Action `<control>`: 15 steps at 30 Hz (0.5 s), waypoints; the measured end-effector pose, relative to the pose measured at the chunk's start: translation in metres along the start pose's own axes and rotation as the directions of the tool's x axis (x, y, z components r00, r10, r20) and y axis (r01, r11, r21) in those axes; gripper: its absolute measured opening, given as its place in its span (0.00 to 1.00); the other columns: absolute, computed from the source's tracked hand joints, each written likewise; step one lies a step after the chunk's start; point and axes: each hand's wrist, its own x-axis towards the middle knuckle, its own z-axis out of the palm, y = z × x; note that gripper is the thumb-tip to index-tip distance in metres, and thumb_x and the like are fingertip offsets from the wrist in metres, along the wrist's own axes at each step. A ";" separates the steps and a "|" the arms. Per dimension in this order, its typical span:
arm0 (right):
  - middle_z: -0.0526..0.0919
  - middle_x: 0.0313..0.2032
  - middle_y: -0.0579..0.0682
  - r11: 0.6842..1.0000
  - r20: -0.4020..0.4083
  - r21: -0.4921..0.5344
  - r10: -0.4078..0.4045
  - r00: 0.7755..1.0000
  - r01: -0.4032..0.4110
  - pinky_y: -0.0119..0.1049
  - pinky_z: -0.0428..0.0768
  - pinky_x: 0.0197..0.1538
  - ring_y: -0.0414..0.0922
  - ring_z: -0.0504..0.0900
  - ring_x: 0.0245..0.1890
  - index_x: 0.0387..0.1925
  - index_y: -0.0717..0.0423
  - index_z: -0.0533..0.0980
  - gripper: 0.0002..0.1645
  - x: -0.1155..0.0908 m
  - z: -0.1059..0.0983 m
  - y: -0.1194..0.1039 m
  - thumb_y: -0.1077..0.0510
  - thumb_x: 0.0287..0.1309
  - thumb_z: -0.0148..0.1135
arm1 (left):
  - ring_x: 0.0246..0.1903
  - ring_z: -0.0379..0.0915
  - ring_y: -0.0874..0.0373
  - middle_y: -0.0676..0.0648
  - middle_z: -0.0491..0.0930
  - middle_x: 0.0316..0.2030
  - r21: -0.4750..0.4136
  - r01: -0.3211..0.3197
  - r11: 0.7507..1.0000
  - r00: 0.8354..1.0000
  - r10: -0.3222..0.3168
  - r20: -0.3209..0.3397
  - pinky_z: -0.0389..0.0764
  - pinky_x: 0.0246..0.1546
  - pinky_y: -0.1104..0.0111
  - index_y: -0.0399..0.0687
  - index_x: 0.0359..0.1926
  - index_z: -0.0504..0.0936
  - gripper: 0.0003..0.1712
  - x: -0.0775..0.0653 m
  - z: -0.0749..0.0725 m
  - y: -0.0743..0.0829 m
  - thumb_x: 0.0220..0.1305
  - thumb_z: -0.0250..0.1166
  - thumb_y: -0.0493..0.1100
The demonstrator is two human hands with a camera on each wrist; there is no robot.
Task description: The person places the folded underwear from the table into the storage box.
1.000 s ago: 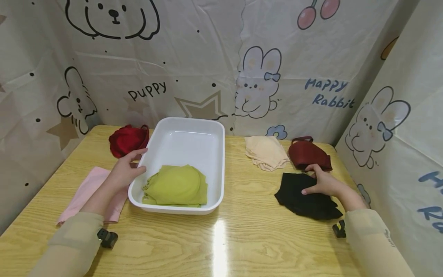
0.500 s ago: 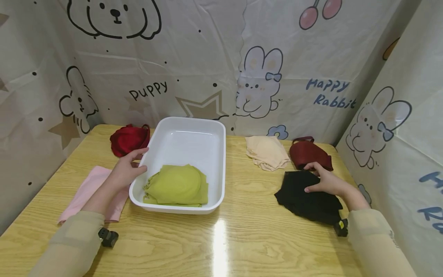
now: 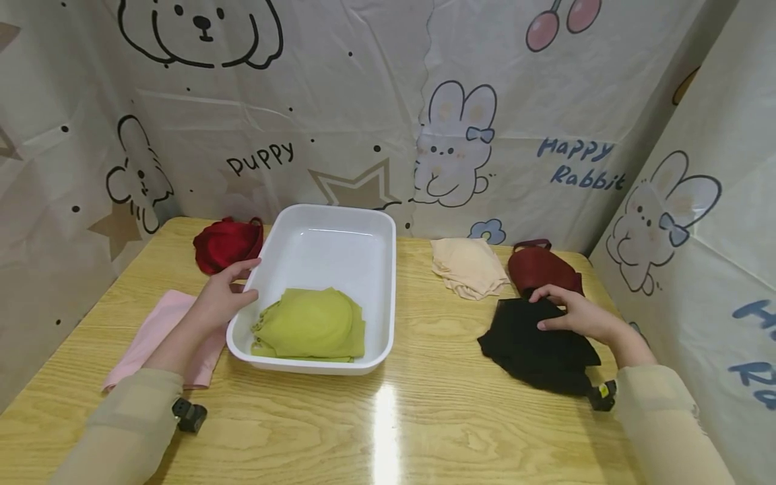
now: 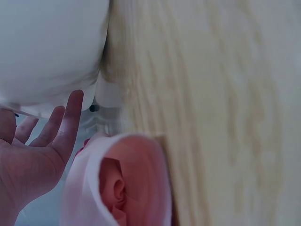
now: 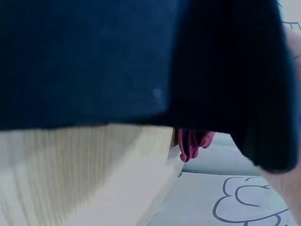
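Your left hand [image 3: 218, 300], fingers loosely extended, touches the left rim of the white tub [image 3: 330, 252], which holds a folded yellow-green garment [image 3: 312, 325]. Your right hand [image 3: 578, 315] pinches the black garment [image 3: 530, 357] at the worktop's [image 3: 442, 417] right, just in front of the dark-red piece [image 3: 541, 271].

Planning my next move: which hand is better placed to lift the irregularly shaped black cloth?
Likely the right hand: its fingers touch the black cloth; the left hand is farther, touching the white rectangular plastic tray.
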 end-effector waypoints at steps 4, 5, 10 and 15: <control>0.74 0.51 0.54 1.000 -0.025 -0.012 -0.029 0.999 0.029 0.61 0.62 0.58 0.57 0.64 0.60 0.44 0.53 0.73 0.22 0.002 0.000 -0.002 0.55 0.48 0.71 | 0.51 0.70 0.39 0.33 0.67 0.57 0.001 0.003 1.000 1.000 -0.003 0.003 0.78 0.47 0.55 0.48 0.71 0.58 0.36 0.000 0.000 0.001 0.63 0.58 0.39; 0.74 0.50 0.52 0.999 -0.030 -0.017 -0.028 0.999 0.028 0.57 0.64 0.58 0.53 0.66 0.58 0.44 0.52 0.74 0.22 0.003 -0.001 -0.003 0.54 0.47 0.71 | 0.51 0.70 0.39 0.33 0.67 0.57 0.002 0.003 1.000 1.000 -0.003 0.004 0.78 0.47 0.55 0.48 0.71 0.57 0.36 0.000 -0.001 0.001 0.63 0.58 0.39; 0.74 0.52 0.51 1.000 -0.034 -0.018 -0.007 0.999 0.006 0.33 0.70 0.50 0.40 0.69 0.49 0.47 0.52 0.74 0.23 0.003 -0.003 -0.010 0.51 0.49 0.71 | 0.52 0.70 0.39 0.33 0.67 0.58 0.004 0.005 1.000 1.000 -0.005 0.006 0.78 0.48 0.53 0.48 0.71 0.57 0.36 -0.001 -0.001 0.001 0.63 0.58 0.39; 0.74 0.52 0.52 1.000 -0.043 -0.006 0.004 0.999 -0.004 0.26 0.71 0.47 0.41 0.70 0.48 0.49 0.53 0.73 0.25 0.002 -0.006 -0.017 0.52 0.50 0.70 | 0.52 0.70 0.38 0.33 0.67 0.58 0.007 0.002 1.000 1.000 -0.002 0.004 0.78 0.48 0.53 0.48 0.71 0.57 0.36 -0.001 0.000 0.001 0.63 0.58 0.39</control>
